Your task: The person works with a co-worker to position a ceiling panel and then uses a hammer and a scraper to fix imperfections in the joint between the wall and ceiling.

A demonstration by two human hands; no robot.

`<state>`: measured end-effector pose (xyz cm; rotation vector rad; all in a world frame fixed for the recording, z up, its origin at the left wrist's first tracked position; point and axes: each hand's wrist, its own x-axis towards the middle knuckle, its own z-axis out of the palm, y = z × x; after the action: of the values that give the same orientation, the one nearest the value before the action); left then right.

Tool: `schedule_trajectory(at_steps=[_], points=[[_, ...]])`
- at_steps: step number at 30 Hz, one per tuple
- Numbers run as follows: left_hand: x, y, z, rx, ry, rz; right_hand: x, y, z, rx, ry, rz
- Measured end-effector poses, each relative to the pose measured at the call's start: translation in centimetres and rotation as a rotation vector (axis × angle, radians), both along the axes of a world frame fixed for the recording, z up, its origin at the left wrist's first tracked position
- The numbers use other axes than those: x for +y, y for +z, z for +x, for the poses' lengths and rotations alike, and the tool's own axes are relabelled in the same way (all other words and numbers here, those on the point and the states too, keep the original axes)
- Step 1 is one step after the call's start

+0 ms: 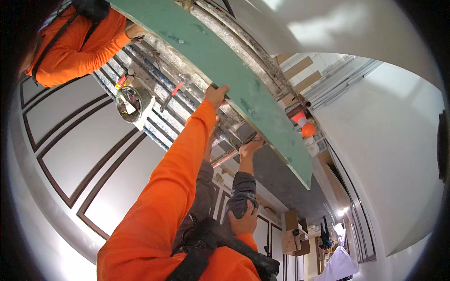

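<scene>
Green board (234, 77): your left hand (216, 96) pinches its long edge; your right hand (243, 221) lies spread on your knee (240, 209) (bucket (146, 97) well apart from that edge).

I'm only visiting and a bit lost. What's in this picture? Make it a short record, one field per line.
Left hand: on the edge of a long green board, gripping it
Right hand: resting on the person's own knee
Co-worker: orange sleeve, upper left, beside the board
Platform: slatted, stained
Bucket: on the platform, items inside
Red-handled tool: on the slats, right of the bucket
</scene>
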<state>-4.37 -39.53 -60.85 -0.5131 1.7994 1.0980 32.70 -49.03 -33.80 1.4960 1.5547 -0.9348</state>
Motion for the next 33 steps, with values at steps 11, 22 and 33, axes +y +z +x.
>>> schedule_trajectory(at_steps=[11,22,33], points=[[-2.2,1.2,-0.3,-0.178,0.012,0.111,-2.6,-0.2,-4.2,-0.065,-0.060,0.033],[-2.5,11.2,-4.8,-0.335,-0.219,0.368,-2.9,5.0,-10.6,0.057,-0.198,0.258],[-23.0,12.7,-2.1,0.200,-0.846,-0.076,-6.2,3.7,-12.3,0.341,-0.025,-0.001]])
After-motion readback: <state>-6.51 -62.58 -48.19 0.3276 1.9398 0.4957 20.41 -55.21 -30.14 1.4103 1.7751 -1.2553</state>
